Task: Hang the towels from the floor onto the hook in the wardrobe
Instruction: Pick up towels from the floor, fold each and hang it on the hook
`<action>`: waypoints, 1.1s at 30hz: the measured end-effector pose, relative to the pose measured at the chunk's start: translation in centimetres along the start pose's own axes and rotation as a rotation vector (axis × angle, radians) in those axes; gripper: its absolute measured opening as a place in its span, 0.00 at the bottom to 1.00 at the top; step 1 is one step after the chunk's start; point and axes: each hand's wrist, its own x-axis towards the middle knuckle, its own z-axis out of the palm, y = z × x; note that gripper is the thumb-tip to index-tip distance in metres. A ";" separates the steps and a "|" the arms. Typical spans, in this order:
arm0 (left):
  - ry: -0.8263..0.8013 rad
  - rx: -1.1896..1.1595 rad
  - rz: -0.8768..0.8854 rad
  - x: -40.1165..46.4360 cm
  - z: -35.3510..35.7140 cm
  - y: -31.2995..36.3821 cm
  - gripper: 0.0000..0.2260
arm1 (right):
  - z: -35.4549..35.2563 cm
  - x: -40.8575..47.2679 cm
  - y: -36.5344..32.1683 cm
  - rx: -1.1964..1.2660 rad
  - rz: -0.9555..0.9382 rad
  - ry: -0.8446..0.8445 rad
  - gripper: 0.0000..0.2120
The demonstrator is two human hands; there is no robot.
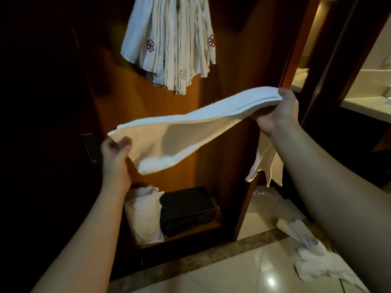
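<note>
A folded white towel (190,127) is stretched in the air in front of the open wardrobe. My left hand (115,157) pinches its lower left end. My right hand (279,115) grips its upper right end, and loose corners dangle below that hand. Above, several white towels with red flower emblems (169,43) hang in a bunch inside the wardrobe; the hook itself is hidden behind them. A crumpled white towel (311,252) lies on the tiled floor at the lower right.
At the wardrobe bottom stand a white cloth bag (145,216) and a black safe (188,210). A dark wardrobe door with a handle (90,146) is on the left. A doorway with a bathroom counter (364,106) opens on the right.
</note>
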 end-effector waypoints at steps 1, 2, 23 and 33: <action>-0.091 -0.041 -0.163 -0.7 -0.2 -1.0 0.14 | 0.0 0.0 0.5 0.014 0.026 -0.017 0.17; -0.182 0.009 -0.258 -1.3 -0.4 -2.0 0.15 | 0.0 0.0 0.9 0.023 0.045 -0.025 0.17; -0.365 -0.304 -0.455 -1.9 -3.1 -2.3 0.09 | -5.3 2.7 4.1 -0.173 0.143 0.167 0.17; -0.259 -0.377 -0.590 -2.3 -4.6 -5.1 0.06 | -6.0 2.7 5.3 -0.143 0.255 -0.018 0.24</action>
